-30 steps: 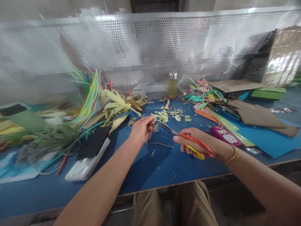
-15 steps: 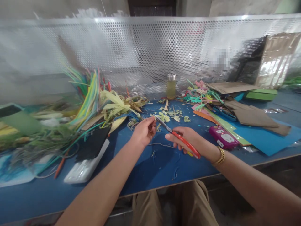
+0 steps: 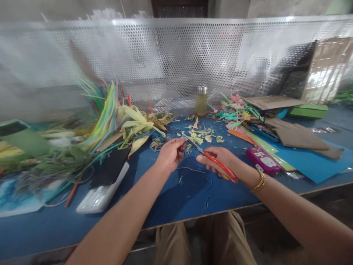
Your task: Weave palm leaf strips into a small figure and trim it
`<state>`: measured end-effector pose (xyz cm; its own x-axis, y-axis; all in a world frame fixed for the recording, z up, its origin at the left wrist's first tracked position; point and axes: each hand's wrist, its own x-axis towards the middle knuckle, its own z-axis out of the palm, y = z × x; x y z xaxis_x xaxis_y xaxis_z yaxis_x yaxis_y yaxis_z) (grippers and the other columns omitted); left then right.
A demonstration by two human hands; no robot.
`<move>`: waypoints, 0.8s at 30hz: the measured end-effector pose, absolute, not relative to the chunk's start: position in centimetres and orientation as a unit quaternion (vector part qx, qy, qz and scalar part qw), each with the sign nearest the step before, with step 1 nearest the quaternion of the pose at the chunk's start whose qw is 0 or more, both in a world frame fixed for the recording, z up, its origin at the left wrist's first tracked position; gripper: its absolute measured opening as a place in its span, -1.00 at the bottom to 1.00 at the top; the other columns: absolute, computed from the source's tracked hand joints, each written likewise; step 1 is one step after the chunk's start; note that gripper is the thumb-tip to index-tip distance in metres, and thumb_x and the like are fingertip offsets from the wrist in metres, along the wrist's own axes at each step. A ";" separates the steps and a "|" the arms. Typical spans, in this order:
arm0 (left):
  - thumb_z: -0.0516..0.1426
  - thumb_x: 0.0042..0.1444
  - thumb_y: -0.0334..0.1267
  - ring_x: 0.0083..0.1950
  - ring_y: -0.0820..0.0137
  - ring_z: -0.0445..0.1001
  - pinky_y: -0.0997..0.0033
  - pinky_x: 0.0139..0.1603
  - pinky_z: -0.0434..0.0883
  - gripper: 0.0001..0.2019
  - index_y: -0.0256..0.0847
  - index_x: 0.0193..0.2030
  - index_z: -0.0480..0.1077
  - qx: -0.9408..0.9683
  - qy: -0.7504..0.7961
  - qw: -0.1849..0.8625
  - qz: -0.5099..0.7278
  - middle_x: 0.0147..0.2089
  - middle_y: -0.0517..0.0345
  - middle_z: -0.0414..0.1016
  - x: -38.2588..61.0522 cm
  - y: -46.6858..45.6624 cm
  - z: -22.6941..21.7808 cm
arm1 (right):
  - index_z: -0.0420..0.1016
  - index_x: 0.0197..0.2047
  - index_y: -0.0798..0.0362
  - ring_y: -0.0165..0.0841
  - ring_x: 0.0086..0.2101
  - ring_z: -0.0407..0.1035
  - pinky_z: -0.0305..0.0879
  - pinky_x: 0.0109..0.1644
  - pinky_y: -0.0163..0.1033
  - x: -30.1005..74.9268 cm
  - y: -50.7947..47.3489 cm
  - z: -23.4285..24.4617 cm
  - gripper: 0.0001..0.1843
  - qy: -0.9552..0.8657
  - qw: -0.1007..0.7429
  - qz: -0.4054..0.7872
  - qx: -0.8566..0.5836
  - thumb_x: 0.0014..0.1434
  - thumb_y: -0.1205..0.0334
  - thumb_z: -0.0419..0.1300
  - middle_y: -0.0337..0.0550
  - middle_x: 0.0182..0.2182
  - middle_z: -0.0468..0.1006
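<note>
My right hand (image 3: pixel 222 162) is wrapped round the red and yellow handles of a pair of scissors (image 3: pixel 209 158). The blades point up and left toward my left hand (image 3: pixel 169 154). That hand is pinched on a small piece that I cannot make out, right at the blade tips. Both hands hover over the blue tabletop (image 3: pixel 176 195), near a scatter of pale yellow-green cuttings (image 3: pixel 200 135). A thin grey wire (image 3: pixel 190 169) lies on the table between my hands.
A heap of green and yellow strips and leaves (image 3: pixel 110 117) fills the left. A white flat case (image 3: pixel 102 193) and a black sheet (image 3: pixel 110 167) lie left of my arm. At the back stands a small bottle (image 3: pixel 202 100); a magenta box (image 3: pixel 262 160), coloured paper and brown card lie right. A perforated metal screen (image 3: pixel 176 55) closes the rear.
My right hand and the scissors have moved left and closer to my left hand, and the blades have tilted up to meet the left fingertips. My left hand has barely shifted.
</note>
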<state>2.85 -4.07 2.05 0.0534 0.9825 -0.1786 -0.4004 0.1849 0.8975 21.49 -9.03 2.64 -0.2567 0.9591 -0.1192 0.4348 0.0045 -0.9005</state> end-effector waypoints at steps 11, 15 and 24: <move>0.37 -0.18 -0.26 -0.56 0.63 0.22 0.71 -0.69 0.08 -0.73 -0.30 -0.50 0.36 0.342 0.416 0.642 0.546 -0.54 0.25 0.27 2.8 -4.0 1.9 | 0.39 -0.41 0.05 -0.53 -0.73 0.22 0.12 -0.73 -0.42 21.6 -8.6 2.4 -0.48 -0.653 0.277 0.457 -0.537 -0.08 -0.27 0.28 -0.30 -0.62 0.40; 0.35 -0.14 -0.29 -0.56 0.63 0.23 0.71 -0.70 0.09 -0.77 -0.31 -0.50 0.37 0.335 0.420 0.644 0.544 -0.54 0.24 0.28 2.8 -4.0 1.9 | 0.39 -0.42 0.04 -0.53 -0.74 0.20 0.09 -0.74 -0.41 21.7 -8.6 2.3 -0.50 -0.653 0.279 0.456 -0.537 -0.07 -0.26 0.28 -0.32 -0.63 0.38; 0.33 -0.11 -0.32 -0.56 0.64 0.23 0.72 -0.70 0.09 -0.78 -0.31 -0.51 0.35 0.321 0.423 0.650 0.543 -0.53 0.24 0.28 2.7 -3.7 1.7 | 0.36 -0.46 0.03 -0.52 -0.75 0.19 0.06 -0.73 -0.39 21.6 -8.4 2.1 -0.51 -0.664 0.278 0.446 -0.532 -0.05 -0.26 0.27 -0.33 -0.66 0.36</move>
<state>2.71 -3.67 1.74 0.0515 0.9782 -0.2014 -0.4352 0.2035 0.8770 21.61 -8.41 2.12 -0.2800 0.9542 -0.1053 0.4585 0.0365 -0.8880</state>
